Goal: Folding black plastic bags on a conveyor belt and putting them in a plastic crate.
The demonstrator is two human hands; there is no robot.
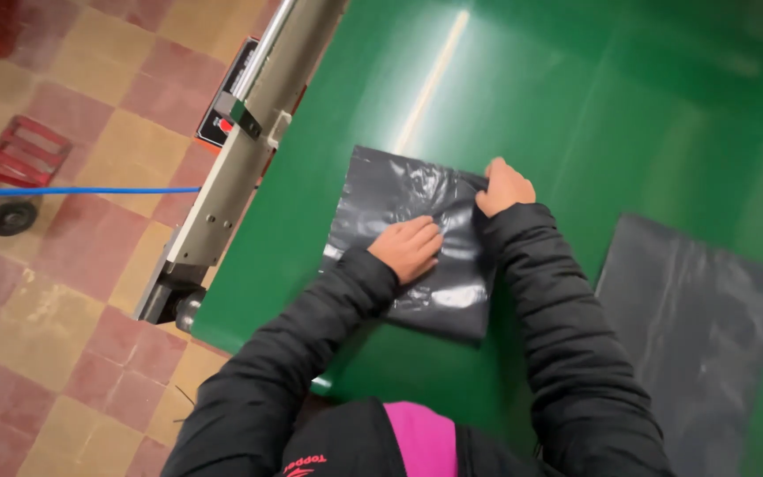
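Two dark plastic bags (both flat), one green table.

A dark grey plastic bag lies flat on the green table, near its left edge. It is roughly rectangular, turned slightly askew to the table edge, and looks folded over on itself. Its glossy film is wrinkled and catches white glints of light, most of all near its lower middle. The upper right corner is bunched and puckered, with creases running from there toward the centre. The far left corner lies smooth, and the near edge sits straight against the green.
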